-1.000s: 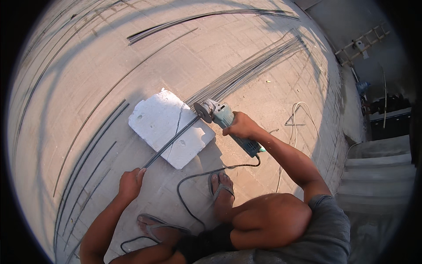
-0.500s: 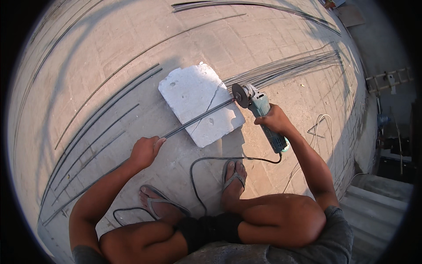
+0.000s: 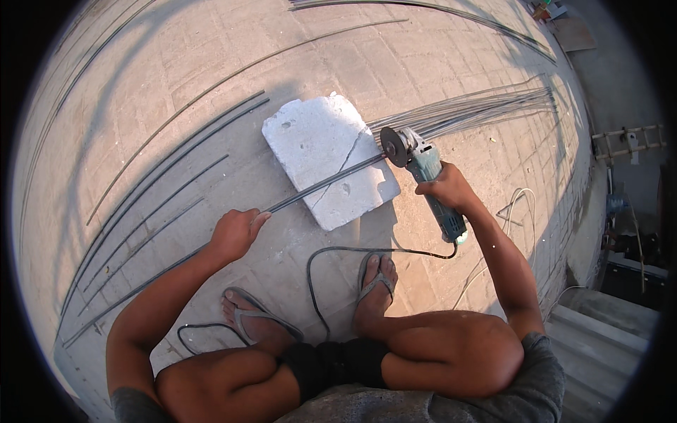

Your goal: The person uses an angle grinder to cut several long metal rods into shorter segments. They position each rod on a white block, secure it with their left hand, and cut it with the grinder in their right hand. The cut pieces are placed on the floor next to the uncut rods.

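My left hand is closed around thin steel rods, which slant across a rough white block on the ground. My right hand grips the teal body of an angle grinder, its fingers wrapped round the casing. The grinder's dark cutting disc is at the far ends of the rods, just past the block's right edge. Whether disc and steel touch I cannot tell. A dark power cord runs from the grinder's rear in a curve between my feet.
A bundle of rods lies beyond the block to the right. Several loose rods stretch along the left, and more rods lie at the far edge. A pale cable loops at right, near corrugated sheets and a ladder.
The whole view has shifted slightly, so block, rods and grinder appear a little higher and farther right. Both hands keep their hold, with no clear movement relative to the block.
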`<state>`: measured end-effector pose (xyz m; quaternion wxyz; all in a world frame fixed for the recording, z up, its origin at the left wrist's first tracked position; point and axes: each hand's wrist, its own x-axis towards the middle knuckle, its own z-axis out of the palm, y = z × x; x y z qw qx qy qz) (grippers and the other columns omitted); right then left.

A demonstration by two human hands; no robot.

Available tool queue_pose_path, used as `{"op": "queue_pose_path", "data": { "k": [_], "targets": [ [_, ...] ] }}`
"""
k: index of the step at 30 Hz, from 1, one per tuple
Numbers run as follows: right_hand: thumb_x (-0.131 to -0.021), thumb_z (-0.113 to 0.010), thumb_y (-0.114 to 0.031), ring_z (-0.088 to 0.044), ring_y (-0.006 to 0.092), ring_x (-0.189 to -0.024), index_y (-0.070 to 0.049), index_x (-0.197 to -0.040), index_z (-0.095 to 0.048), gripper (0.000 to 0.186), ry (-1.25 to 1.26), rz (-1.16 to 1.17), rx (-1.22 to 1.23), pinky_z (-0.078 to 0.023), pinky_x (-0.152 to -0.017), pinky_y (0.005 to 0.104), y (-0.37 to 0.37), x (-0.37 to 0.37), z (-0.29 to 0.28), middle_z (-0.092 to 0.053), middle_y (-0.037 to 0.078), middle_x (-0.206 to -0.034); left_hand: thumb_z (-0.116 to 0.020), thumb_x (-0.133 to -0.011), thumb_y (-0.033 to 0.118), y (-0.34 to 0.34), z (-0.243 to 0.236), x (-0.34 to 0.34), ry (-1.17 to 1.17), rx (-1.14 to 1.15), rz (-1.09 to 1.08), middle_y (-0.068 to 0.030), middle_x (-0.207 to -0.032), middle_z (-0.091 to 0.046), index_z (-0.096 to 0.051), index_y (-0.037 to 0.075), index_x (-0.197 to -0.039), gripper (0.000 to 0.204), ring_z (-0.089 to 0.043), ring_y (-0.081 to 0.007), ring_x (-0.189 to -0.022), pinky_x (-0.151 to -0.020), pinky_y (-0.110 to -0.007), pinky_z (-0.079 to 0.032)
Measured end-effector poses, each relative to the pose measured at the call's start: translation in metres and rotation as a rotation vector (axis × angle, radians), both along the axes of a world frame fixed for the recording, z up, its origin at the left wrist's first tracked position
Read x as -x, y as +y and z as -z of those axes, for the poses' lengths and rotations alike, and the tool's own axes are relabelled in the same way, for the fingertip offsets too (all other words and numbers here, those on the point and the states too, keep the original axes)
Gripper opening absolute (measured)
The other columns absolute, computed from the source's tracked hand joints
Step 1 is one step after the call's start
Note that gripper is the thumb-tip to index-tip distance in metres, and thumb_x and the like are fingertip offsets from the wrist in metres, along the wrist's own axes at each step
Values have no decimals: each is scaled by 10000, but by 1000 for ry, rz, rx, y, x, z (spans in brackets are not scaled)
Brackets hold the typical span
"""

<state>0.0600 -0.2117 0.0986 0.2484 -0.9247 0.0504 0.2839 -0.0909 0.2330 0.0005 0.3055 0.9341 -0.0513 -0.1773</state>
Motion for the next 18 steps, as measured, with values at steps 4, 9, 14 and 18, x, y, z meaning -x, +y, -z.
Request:
{"op": "queue_pose_path", "data": {
  "k": [4,9,14,18],
  "targets": [
    [-656,-830,-289,-717,296,-810,78,-1047,-692,554,30,10,4,-557,-766,395,5,1,-6,-732,199,-885,-578,-1079,382,-1,-1,0,8,-1,-10,-267,-665,-620,-654,-21,-796,498,-626,-457,-626,-608,-526,-496],
    [-651,-836,-269,-680,263,-736,72,-1019,-687,523,23,30,10,-553,-711,383,0,9,-4,-714,174,-861,-581,-1078,380,-2,-1,0,-2,-19,-7,-262,-660,-619,-659,-17,-796,494,-625,-456,-624,-607,-526,-494],
    [-653,-832,-278,-688,275,-755,75,-1031,-688,537,33,26,18,-553,-727,390,0,12,-7,-719,185,-876,-571,-1082,391,-3,-5,-2,58,-16,-22,-261,-662,-626,-674,-18,-815,500,-636,-451,-633,-607,-521,-500],
    [-659,-831,-288,-702,287,-785,69,-1056,-691,551,50,38,52,-552,-762,394,4,10,-8,-728,189,-884,-567,-1084,397,-2,-4,-1,30,-10,-21,-264,-664,-629,-679,-20,-828,502,-642,-451,-635,-609,-520,-507]
  ]
}}
